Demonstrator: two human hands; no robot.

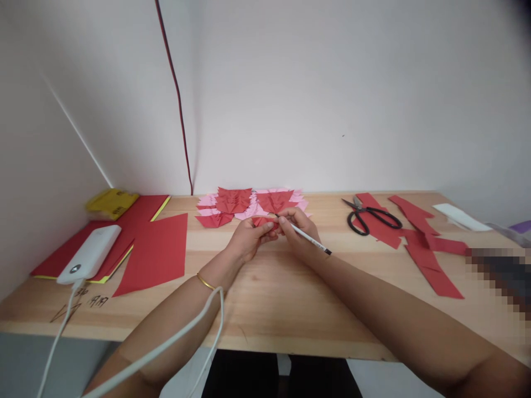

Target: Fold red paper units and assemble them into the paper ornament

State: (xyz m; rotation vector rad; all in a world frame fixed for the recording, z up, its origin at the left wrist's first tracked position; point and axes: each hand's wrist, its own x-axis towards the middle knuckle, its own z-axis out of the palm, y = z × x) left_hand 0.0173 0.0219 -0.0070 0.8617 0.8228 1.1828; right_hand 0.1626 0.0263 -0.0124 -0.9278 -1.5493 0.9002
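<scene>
My left hand [248,240] is closed on a small red piece of paper [261,221], held up above the middle of the table. A white pencil with a black end [307,238] is gripped in my right hand [302,224]. Its front end points at the red piece, and my fingers partly hide the tip. Just behind both hands, cut and folded red paper pieces [234,200] lie in rows with pink ones [206,203], close to the wall.
Black-handled scissors [365,213] rest over red paper scraps [433,271] on the right, near a white strip [461,216]. To the left are red sheets [160,249], a yellow packet [112,203] and a white power bank [92,251]. Its cable [166,348] crosses my left arm.
</scene>
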